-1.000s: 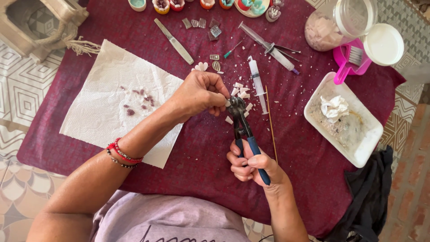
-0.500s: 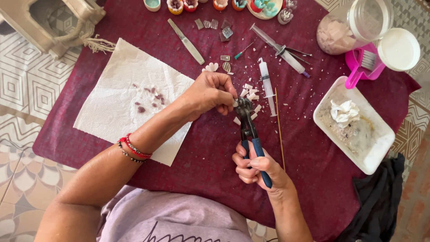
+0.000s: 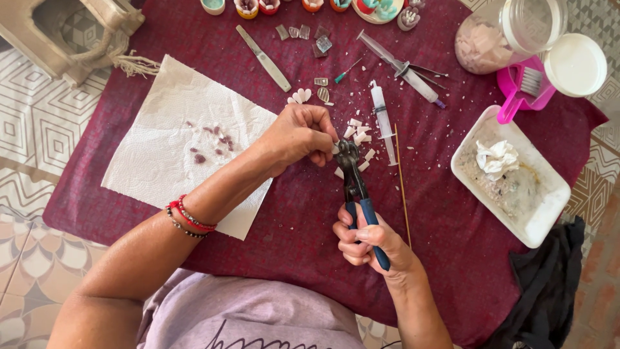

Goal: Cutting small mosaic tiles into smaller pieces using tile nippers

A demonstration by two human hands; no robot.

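My right hand grips the blue handles of a pair of nippers, jaws pointing away from me. My left hand pinches a small white tile piece at the jaws. Several white cut chips lie on the maroon cloth just beyond the jaws. Red and dark bead bracelets sit on my left wrist.
A white paper towel with small purple chips lies at left. A syringe, a thin wooden stick and a metal file lie near the chips. A white tray, pink brush, jar and lid stand right.
The view has shifted a little. My hands stay together at the nipper jaws, with the left fingers keeping the small piece there.
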